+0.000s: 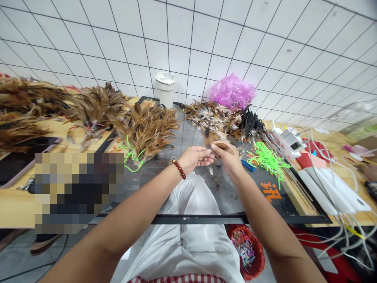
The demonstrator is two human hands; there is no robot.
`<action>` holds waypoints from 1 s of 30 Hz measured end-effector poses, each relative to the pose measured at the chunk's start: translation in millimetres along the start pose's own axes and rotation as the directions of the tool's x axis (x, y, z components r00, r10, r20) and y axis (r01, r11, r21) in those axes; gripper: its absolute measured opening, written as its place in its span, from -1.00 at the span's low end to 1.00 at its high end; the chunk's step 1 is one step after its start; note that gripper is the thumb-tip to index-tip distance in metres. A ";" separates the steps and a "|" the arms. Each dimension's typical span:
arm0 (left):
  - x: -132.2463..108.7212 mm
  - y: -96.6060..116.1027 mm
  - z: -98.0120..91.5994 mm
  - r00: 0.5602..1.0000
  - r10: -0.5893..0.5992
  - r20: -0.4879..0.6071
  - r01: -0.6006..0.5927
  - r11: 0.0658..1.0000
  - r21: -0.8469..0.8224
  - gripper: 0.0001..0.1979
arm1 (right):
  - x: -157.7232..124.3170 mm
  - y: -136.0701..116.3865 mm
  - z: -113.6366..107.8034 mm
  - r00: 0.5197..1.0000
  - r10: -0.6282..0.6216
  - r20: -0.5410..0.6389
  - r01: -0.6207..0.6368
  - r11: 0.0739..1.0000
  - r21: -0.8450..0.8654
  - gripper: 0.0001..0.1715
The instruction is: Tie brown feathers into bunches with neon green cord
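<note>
Over the middle of the dark glass-topped board (188, 188), both hands meet. My right hand (229, 157) is closed on a brown feather (223, 146), gripped between thumb and fingers. The thumb and forefinger of my left hand (196, 156) pinch together at the feather's end, touching the right thumb; its other fingers curl below. How many feathers are held cannot be made out. Just beyond the hands lies a heap of mixed pale and brown feathers (212, 118), with black feathers (251, 122) at its right. A blue cutter-like tool (248, 165) and bright green cords (266, 159) lie right of my right hand.
Brown feather bundles (147, 129) tied with green cord lie to the left, more bundles (94, 104) farther left. A white lidded cup (165, 88) and pink plastic bag (233, 92) stand by the tiled wall. White cables (347, 196) hang right; a red bin (257, 255) sits below.
</note>
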State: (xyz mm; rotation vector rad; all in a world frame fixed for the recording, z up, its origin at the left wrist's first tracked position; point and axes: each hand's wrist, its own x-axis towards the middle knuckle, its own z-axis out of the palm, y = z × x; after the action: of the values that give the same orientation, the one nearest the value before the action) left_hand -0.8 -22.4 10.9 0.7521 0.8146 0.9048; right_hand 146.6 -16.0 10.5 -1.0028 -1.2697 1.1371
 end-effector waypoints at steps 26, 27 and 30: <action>10.0 6.8 -7.1 0.872 0.254 -0.418 -0.347 0.924 -0.162 -0.91 | -6.7 -12.9 -15.3 0.911 0.305 0.278 0.134 0.419 -0.898 -0.81; 9.3 6.9 -6.4 0.877 0.242 -0.416 -0.336 0.926 -0.170 -0.91 | -6.2 -12.1 -16.2 0.898 0.311 0.312 0.153 0.444 -0.883 -0.86; 7.0 6.3 -4.5 0.896 0.221 -0.384 -0.305 0.936 -0.174 -0.93 | -4.0 -10.6 -18.6 0.885 0.303 0.353 0.099 0.619 -0.779 -0.90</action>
State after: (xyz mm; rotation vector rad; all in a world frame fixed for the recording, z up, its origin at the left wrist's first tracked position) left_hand -4.3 -12.6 11.9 0.5034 0.9197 1.3877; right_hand 166.1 -20.9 19.0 -1.5169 -2.2419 0.9131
